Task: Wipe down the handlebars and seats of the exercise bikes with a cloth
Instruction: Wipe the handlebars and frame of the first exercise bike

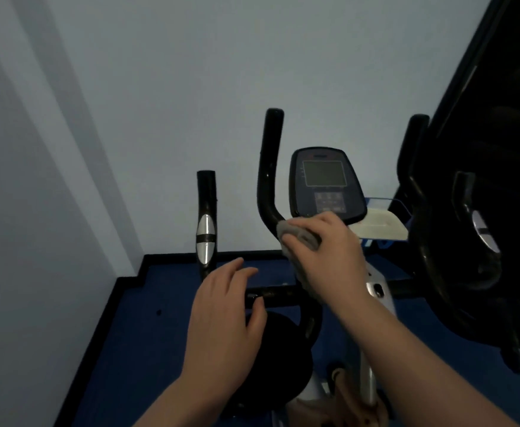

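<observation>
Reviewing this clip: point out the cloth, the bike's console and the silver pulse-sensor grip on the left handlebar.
cloth (299, 237), head view, on the grey fold showing under the right hand's fingers.
console (325, 180), head view, on the middle of its dark screen.
silver pulse-sensor grip (205, 240), head view, on the metal plate of the left handlebar.

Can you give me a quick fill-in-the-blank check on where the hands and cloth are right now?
1. The grey cloth is held in the ____ hand.
2. The cloth presses on the bend of the black handlebar just left of the ____.
3. The left hand holds ____.
4. The floor under the bike is ____.

Missing words: right; console; nothing; blue
</observation>
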Demonstrator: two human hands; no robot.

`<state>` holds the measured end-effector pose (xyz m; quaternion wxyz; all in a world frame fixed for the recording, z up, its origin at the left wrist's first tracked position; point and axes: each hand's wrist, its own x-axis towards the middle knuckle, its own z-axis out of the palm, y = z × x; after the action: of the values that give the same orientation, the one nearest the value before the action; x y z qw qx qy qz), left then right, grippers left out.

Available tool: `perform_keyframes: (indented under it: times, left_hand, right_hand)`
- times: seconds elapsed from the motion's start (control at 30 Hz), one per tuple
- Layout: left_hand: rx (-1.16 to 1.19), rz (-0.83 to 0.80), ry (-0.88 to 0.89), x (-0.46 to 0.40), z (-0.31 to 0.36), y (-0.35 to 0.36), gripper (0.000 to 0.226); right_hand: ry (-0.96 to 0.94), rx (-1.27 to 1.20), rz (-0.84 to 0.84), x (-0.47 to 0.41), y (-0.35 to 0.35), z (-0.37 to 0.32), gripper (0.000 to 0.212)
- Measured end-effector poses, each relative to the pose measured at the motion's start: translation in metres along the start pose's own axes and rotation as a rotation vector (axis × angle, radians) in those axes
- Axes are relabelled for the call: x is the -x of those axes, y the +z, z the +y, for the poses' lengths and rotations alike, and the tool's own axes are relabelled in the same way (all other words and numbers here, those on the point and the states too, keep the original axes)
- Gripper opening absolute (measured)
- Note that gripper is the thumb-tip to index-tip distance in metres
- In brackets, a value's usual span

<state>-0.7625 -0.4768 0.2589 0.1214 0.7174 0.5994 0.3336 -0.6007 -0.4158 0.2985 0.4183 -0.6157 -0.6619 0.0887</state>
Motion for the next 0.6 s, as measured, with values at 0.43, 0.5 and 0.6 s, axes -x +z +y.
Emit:
perform_keyframes:
  times: [0.43,0.5,0.6]
  left_hand:
    - [-0.096,0.177,0.038,-0.002,-0.014,0.012,0.046]
    - [-0.096,0.17,0.045,-0.001,-0.014,0.011,0.049]
    - [-0.086,0.153,0.065,0.0,-0.016,0.016,0.052]
  right_hand:
    - [-0.106,-0.004,-0.01,-0.039,0.028,0.002,0.011]
    - [-0.118,0.053,0.04,-0.036,0.035,0.003,0.015]
    - [-0.184,0.129,0.04,-0.013,0.027,0.014,0.024]
